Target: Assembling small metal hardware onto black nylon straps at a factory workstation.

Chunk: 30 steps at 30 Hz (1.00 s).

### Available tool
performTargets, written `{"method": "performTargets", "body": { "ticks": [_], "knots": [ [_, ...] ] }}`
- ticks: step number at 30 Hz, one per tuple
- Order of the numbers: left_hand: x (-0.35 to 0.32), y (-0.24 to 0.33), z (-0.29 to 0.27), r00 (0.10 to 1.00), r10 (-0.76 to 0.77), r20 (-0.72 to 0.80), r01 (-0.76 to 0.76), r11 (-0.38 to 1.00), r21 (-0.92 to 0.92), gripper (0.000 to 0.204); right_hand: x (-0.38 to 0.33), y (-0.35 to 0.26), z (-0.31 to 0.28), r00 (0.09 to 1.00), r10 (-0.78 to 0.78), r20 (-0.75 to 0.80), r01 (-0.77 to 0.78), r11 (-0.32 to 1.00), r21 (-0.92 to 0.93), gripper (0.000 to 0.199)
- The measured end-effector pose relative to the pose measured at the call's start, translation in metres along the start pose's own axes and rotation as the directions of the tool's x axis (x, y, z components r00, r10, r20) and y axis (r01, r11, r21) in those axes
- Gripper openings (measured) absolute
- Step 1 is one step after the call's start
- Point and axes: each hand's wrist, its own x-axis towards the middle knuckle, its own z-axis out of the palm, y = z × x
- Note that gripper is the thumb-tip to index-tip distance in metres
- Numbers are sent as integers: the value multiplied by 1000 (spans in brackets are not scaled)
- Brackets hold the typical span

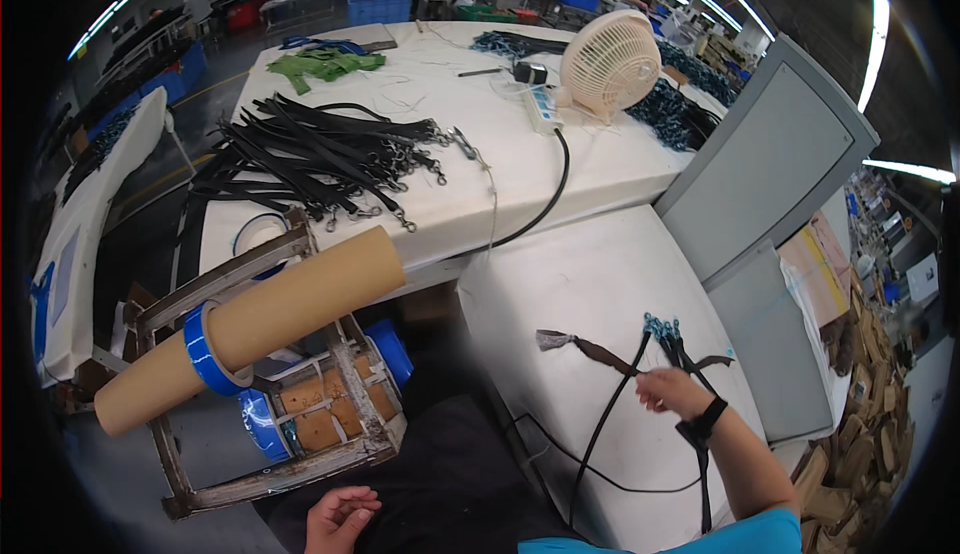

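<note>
My right hand [672, 391] is closed on a small bunch of black straps [668, 339] with metal clips at their far ends, held just above the white padded table [580, 284]. One strap [605, 419] trails down off the table edge toward me, and a frayed strap end [572, 343] lies to the left of the bunch. My left hand [340, 517] rests low by my lap, fingers loosely curled, holding nothing. A black band sits on my right wrist.
A big pile of black straps with clips [320, 154] lies on the far table. A cardboard tube [250, 329] with blue tape rolls rests on a metal stand at left. A white fan [610, 64], a power strip, and a grey machine housing [770, 174] stand at right.
</note>
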Motion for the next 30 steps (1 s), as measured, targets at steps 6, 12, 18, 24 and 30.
{"method": "performTargets", "body": {
  "ticks": [6, 12, 18, 24, 30],
  "knots": [
    [9, -14, 8, 999, -18, 45, 17, 1000, 20, 27, -53, 70, 103, 976, 59, -211, -115, 959, -261, 58],
    [7, -10, 12, 998, -8, 59, 5, 999, 41, 28, -42, 70, 128, 876, -315, -364, 89, 850, -519, 27],
    [-1, 0, 13, 998, -7, 57, 3, 998, 68, 25, -72, 125, 43, 933, -69, -352, -147, 822, -550, 25],
    [5, -16, 12, 999, -27, 37, 26, 1000, 15, 29, -91, 192, -37, 802, 55, -594, -434, 737, -518, 51],
    [4, -18, 14, 1000, -2, 30, 1, 999, 48, 28, -53, 161, -32, 725, -269, -634, -320, 683, -656, 92]
  ]
}}
